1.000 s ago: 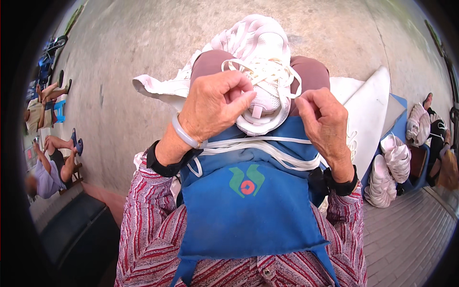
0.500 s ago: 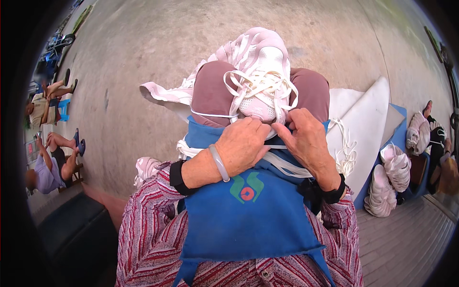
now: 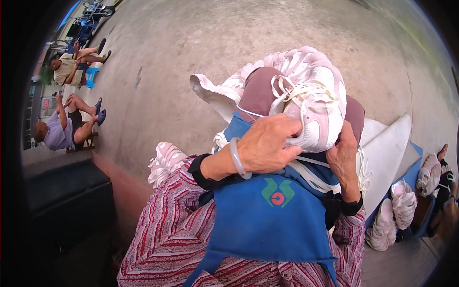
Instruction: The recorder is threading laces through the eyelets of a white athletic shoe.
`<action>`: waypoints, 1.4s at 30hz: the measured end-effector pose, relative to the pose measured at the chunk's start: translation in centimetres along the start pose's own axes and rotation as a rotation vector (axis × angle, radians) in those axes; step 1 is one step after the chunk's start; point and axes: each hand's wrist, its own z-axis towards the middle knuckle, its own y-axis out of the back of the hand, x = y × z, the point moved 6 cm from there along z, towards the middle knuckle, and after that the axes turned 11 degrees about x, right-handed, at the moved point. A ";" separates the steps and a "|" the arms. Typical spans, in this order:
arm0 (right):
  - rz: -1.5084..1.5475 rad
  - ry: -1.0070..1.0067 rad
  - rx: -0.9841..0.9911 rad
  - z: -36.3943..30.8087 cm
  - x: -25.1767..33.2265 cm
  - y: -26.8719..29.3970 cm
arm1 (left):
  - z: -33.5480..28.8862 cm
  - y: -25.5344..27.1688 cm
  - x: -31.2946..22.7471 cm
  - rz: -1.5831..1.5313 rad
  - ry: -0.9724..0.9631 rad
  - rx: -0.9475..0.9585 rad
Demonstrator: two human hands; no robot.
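Note:
A pale pink and white shoe upper [image 3: 322,117] with cream laces [image 3: 306,91] rests across my knees, tilted to the right. My left hand [image 3: 270,143] is closed on its near left edge, thumb and fingers pinching the rim. Along the near right edge, my right hand [image 3: 343,155] grips the same upper, its fingers partly hidden behind it. More uppers [image 3: 265,62] overlap in a row behind, trailing off to the left. A bundle of white laces [image 3: 306,176] lies over my blue apron [image 3: 267,229], beneath my hands.
White sheet material [image 3: 389,148] lies right of my knees. Beyond it are bundled uppers [image 3: 404,203] and another person's dark-clothed leg [image 3: 444,191]. More uppers [image 3: 165,162] sit at my left. Two seated people [image 3: 62,126] and a parked vehicle [image 3: 83,26] are farther left.
The upper has turned and tilted rightward. My left hand has shifted onto its left edge, my right hand to its right side. The whole view has swung left.

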 end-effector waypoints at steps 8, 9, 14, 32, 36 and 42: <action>-0.265 -0.018 0.003 2.0 1.8 -0.6 | -7.9 6.8 5.0 -1.200 0.045 -0.629; -0.270 -0.008 -0.014 2.0 2.0 -0.2 | -8.7 6.9 5.8 -1.295 0.106 -0.721; -0.174 0.054 0.006 2.4 4.0 -0.6 | -16.3 5.1 23.6 -1.481 -0.440 -0.375; -0.301 0.222 0.340 3.9 10.4 -8.5 | -13.1 -4.3 31.8 -1.605 0.294 -0.342; -0.319 0.207 0.347 3.9 10.4 -8.6 | -11.4 -2.0 32.6 -1.604 0.189 -0.455; -0.270 0.207 0.356 3.6 10.3 -8.3 | -10.1 0.7 32.3 -1.619 0.125 -0.524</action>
